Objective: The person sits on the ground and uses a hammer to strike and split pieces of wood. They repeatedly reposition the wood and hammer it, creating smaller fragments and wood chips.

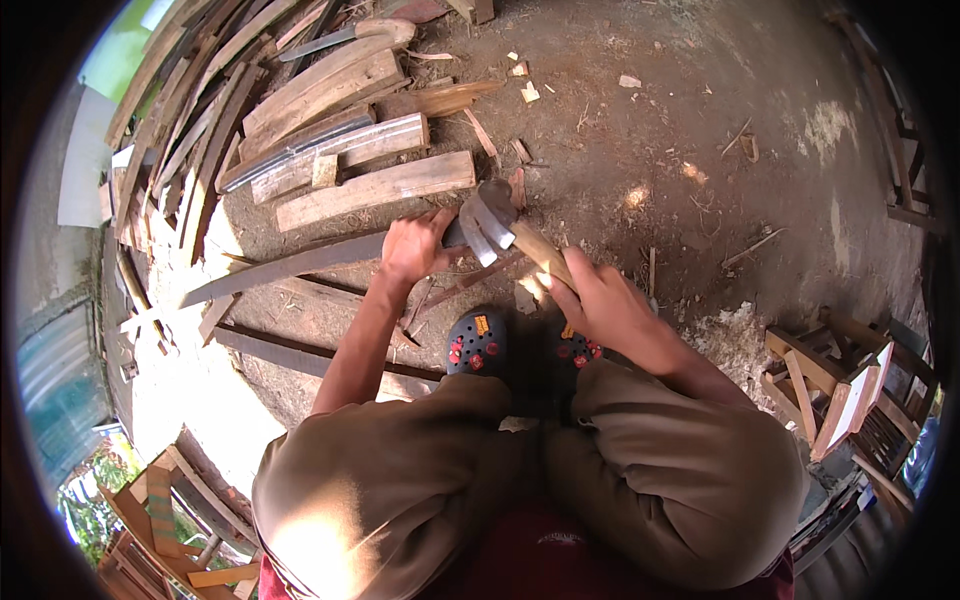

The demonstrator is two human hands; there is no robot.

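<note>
Squatting: person is crouched low over the dirt floor (700, 130), knees wide, so both arms reach the work right in front of the toes.
Long plank (290, 265): dark, narrow board lying flat on the ground, running left from the hammer head. Lying flat means the ground takes the blow.
Left hand (415, 245): clamped down on the plank's near end, fingers curled over it, looks like it's pinning the board so it can't skate.
Claw hammer (495, 220): metal head sits right at the plank's end, just beside the left hand, wooden handle angling back toward the person.
Right hand (600, 300): fist closed around the handle, fairly far back from the head, probably for leverage.
Plank pile (340, 130): pale offcuts stacked beyond the long plank.
Clogs (477, 345): dark, just behind the hammer.
</note>
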